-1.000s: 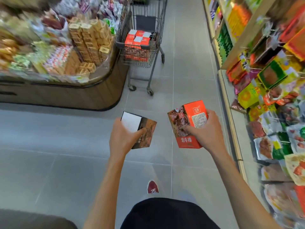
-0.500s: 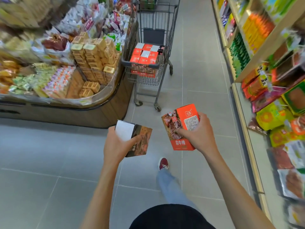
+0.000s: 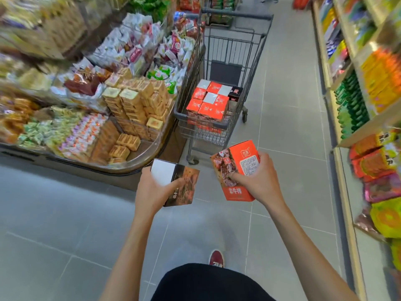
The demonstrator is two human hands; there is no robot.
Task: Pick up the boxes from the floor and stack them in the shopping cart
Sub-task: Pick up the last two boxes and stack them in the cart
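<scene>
My left hand [image 3: 155,192] grips a dark box [image 3: 184,185] with a white top, held at waist height. My right hand [image 3: 258,181] grips an orange box [image 3: 233,170] with a meat picture and a white label. Just ahead stands the grey wire shopping cart [image 3: 236,46], its near rim a short reach beyond both boxes. Inside the cart several orange boxes [image 3: 208,103] are stacked in layers, and one dark box [image 3: 235,93] sits at their right.
A curved wooden display island [image 3: 134,164] piled with snack packs fills the left and touches the cart's left side. Shelves of packaged goods [image 3: 373,131] line the right. Grey tiled aisle floor [image 3: 293,131] runs between them. My red shoe [image 3: 216,258] shows below.
I have walked toward the cart, which now looks much closer and larger. Both hands still hold their boxes in the same way.
</scene>
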